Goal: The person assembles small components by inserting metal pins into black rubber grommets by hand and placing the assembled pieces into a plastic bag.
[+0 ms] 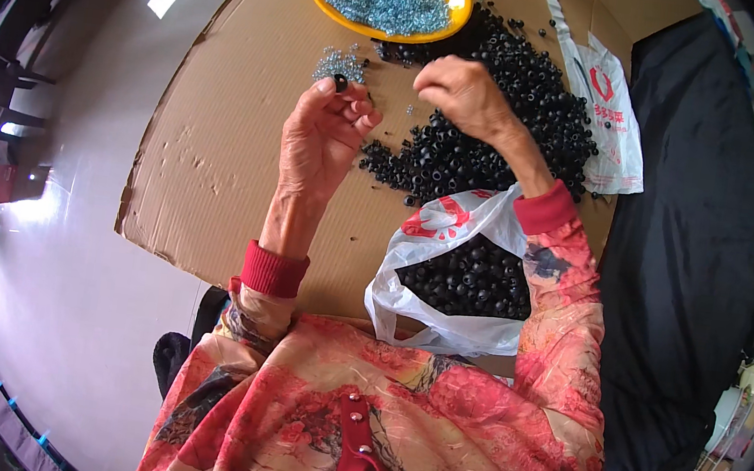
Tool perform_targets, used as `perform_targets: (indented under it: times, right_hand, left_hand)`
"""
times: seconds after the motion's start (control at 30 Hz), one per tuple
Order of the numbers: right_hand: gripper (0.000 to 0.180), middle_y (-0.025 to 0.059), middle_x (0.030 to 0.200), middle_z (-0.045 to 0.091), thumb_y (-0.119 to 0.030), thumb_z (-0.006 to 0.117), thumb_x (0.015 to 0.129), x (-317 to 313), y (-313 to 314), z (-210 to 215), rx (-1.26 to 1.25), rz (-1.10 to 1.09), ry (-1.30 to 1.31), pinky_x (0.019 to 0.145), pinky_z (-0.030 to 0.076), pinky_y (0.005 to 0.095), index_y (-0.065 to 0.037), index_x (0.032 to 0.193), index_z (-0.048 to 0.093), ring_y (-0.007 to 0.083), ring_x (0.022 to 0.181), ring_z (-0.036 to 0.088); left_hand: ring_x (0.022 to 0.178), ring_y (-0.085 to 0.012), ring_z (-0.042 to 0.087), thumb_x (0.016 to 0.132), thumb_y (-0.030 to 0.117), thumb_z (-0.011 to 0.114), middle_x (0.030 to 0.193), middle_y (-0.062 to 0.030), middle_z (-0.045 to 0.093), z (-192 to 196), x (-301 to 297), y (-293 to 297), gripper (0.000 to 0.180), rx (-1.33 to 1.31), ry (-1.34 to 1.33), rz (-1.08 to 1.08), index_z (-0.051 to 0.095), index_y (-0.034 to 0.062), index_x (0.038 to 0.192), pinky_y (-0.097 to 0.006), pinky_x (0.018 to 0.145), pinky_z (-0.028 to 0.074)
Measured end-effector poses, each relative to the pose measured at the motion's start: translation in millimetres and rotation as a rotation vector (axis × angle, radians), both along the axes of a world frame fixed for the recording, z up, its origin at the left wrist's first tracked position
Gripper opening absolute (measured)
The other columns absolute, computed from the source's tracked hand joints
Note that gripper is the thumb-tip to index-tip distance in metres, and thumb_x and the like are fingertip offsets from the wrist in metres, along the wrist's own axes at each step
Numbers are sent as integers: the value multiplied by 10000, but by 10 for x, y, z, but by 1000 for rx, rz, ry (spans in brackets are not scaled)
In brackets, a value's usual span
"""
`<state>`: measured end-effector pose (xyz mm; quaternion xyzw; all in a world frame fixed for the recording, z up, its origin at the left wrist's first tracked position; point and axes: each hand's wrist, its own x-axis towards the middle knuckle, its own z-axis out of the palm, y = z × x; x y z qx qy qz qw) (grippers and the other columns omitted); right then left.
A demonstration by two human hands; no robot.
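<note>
My left hand (325,135) is raised over the cardboard, palm up. Its thumb and fingertips pinch a small round black plastic piece (340,83). To the right, my right hand (466,96) hovers with its fingers curled together, apart from the left hand. Whatever its fingertips hold, if anything, is hidden. Beneath and beyond it spreads a large heap of black plastic pieces (461,163), some with round holes. A small cluster of clear bluish pieces (340,63) lies just behind my left fingertips.
A yellow bowl (315,0) of small clear bluish pieces stands at the far edge. An open white plastic bag (387,286) full of black pieces sits near my body. Another flat white bag (627,153) lies at right, beside a long black cover (691,246). Cardboard (209,149) lies under everything.
</note>
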<state>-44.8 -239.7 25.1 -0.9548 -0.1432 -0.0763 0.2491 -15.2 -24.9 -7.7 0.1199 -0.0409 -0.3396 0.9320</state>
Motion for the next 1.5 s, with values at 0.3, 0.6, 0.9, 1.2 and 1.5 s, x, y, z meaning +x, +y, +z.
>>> perform_targets:
  times: [0.3,0.6,0.9,1.2,1.5]
  right_hand:
    - [42,94,694,552,-82,552,706,77,36,-528,-264,152,-2,717,425,372,-41,697,550,273,722,540]
    - [36,113,709,575,-39,518,713,99,33,-405,-38,75,75,660,438,376,-11,726,537,291,711,572]
    - [146,123,736,594,-51,528,695,23,141,-468,27,132,147,698,452,362,4,813,594,286,724,572]
    - [40,115,653,525,-32,540,675,-7,170,-581,-88,185,-43,635,445,384,-45,654,509,295,658,540]
    - [63,38,786,619,-48,615,798,-46,444,472,529,-143,93,673,464,228,-11,847,627,85,745,570]
  left_hand:
    - [742,-177,591,845,218,569,839,-93,634,-40,-35,27,207,3,86,1,600,14,860,-365,753,484]
    - [757,-191,580,843,212,552,867,-98,626,-29,-50,34,196,-77,100,-45,617,27,860,-369,777,455]
    - [782,-183,553,853,202,552,884,-69,613,-103,27,48,154,-23,-7,-46,642,77,861,-372,811,449]
    - [786,-172,530,845,244,542,850,-49,597,-43,-55,14,185,-7,45,-68,615,74,854,-348,754,431]
    - [737,-181,584,864,240,532,852,-92,619,200,-158,-48,216,-113,72,-72,587,32,879,-388,760,469]
